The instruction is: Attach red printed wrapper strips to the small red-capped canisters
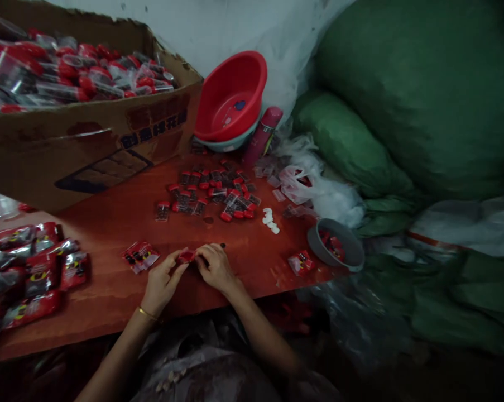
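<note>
Our left hand [162, 282] and right hand [214, 267] pinch one red packet [186, 256] between fingertips, low over the table [109, 223] edge — close for fiddly work. Left of the grip lies a packet pair [139, 256]; beyond it, loose vials [212, 192] — within reach.

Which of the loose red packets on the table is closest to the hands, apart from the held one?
The flat red packet just left of the left hand. It lies alone near the fingers; the other single packet sits farther off, right of the right hand, by the grey bowl.

Left hand [162, 282], right hand [214, 267] pinch red packet [186, 257] over table [109, 223].
</note>
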Demonstrator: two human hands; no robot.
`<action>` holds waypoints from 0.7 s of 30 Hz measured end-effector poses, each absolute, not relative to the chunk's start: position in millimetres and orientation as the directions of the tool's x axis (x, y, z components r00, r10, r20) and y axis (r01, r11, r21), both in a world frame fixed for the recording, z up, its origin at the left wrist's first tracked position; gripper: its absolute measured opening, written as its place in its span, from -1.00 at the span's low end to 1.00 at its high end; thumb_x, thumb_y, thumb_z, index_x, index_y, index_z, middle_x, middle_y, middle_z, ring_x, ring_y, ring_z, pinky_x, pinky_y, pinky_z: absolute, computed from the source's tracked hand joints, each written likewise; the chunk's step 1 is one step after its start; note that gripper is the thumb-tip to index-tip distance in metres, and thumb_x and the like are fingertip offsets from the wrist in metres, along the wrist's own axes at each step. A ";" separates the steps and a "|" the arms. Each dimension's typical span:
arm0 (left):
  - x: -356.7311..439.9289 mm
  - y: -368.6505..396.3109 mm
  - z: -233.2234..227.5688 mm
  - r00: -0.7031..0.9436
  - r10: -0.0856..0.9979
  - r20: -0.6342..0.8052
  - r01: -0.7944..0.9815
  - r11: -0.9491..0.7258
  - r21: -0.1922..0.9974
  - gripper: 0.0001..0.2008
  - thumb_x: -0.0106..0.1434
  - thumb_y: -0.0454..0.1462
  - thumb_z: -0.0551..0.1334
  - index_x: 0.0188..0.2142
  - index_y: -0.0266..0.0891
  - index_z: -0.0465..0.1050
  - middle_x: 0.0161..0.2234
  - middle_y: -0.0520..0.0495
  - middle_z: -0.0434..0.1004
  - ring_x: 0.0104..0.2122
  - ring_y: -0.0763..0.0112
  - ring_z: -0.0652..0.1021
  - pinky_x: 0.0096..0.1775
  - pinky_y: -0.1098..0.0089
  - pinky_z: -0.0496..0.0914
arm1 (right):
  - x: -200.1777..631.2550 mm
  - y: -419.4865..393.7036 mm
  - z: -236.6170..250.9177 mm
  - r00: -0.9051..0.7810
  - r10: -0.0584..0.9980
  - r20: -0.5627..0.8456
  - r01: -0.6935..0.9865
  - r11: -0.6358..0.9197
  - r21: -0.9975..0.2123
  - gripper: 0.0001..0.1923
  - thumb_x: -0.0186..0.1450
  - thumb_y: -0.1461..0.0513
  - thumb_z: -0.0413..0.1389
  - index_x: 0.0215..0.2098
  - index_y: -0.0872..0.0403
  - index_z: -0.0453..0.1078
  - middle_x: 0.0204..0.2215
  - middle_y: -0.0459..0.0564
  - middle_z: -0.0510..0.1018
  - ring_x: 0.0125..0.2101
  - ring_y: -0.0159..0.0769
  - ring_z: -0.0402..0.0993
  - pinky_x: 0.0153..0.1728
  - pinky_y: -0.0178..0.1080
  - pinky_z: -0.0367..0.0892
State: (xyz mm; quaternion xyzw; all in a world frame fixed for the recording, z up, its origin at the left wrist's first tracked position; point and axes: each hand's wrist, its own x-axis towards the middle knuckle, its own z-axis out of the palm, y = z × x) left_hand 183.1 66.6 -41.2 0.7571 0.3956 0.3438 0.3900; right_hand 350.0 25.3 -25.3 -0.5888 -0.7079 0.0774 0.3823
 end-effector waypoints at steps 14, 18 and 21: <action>184.2 67.8 -61.1 0.486 0.801 0.349 0.491 -0.581 0.649 -0.72 0.24 -0.18 0.08 -0.15 -0.19 0.46 -0.16 -0.11 0.59 -0.12 0.19 0.55 -0.10 0.21 0.45 | 355.1 30.5 -13.7 -0.138 0.928 0.346 0.693 0.340 -0.635 -0.75 0.23 0.09 0.14 -0.17 0.03 0.43 -0.24 -0.02 0.55 -0.21 -0.29 0.42 -0.12 -0.21 0.24; 185.8 63.1 -62.1 0.488 0.789 0.374 0.503 -0.604 0.618 -0.71 0.23 -0.26 0.08 -0.07 -0.17 0.41 -0.08 -0.13 0.54 -0.07 0.21 0.52 0.03 0.13 0.35 | 357.3 34.2 -27.0 -0.137 0.920 0.367 0.708 0.350 -0.614 -0.74 0.21 0.06 0.15 -0.21 0.02 0.47 -0.29 -0.03 0.59 -0.26 -0.31 0.44 -0.16 -0.21 0.24; 186.3 61.1 -58.4 0.505 0.789 0.349 0.517 -0.600 0.610 -0.70 0.23 -0.30 0.08 -0.06 -0.22 0.39 -0.08 -0.20 0.54 -0.09 0.21 0.54 0.07 0.10 0.30 | 358.0 33.7 -32.2 -0.115 0.914 0.390 0.708 0.351 -0.613 -0.72 0.19 0.03 0.15 -0.23 0.02 0.49 -0.31 -0.03 0.60 -0.26 -0.28 0.43 -0.17 -0.19 0.23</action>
